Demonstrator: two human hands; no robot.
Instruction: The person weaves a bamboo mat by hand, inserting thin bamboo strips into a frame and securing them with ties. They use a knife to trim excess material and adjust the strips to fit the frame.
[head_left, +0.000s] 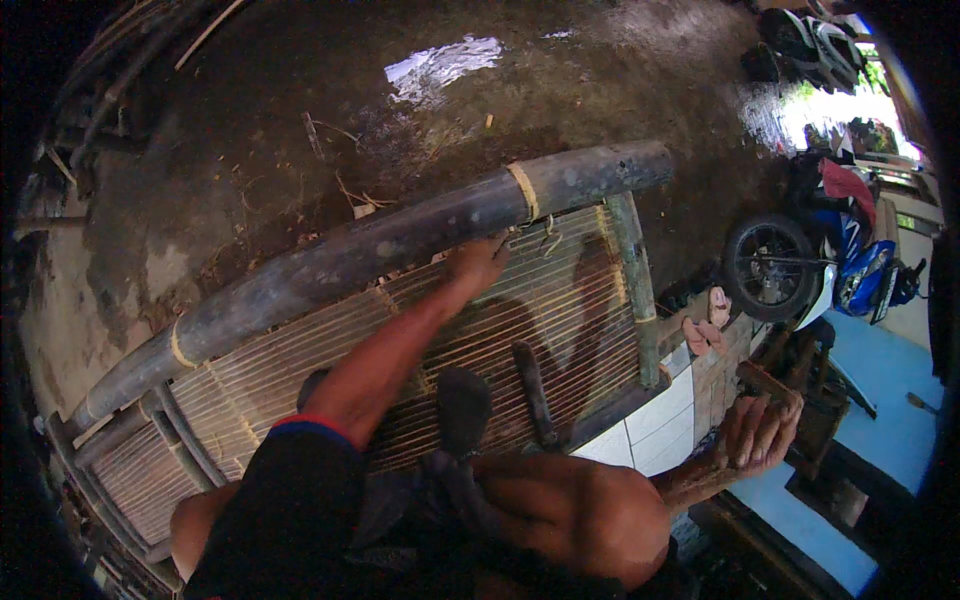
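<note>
A long bamboo bench or bed frame lies across my lap area, with a thick dark bamboo pole (400, 225) along its far side and thin slats (560, 310) laced below it. Bent over the slats, my left hand (478, 262) is closed against the pole's near edge; its fingertips are partly hidden. A loose end of pale binding strip (551, 238) curls just right of it. Out to the right, my right hand (757, 430) is raised and closed around a short brown wooden piece (768, 383). A dark stick-like piece (533, 392) rests on the slats near my knee.
Pale lashings (523, 192) wrap the pole. A bamboo crosspiece (633, 285) closes the frame's right end. White tiles (662, 428), pink sandals (704, 335) and a blue motorbike (865, 280) are to the right. Wet, dark floor (300, 110) with scraps stretches beyond; bamboo poles (110, 100) lie far left.
</note>
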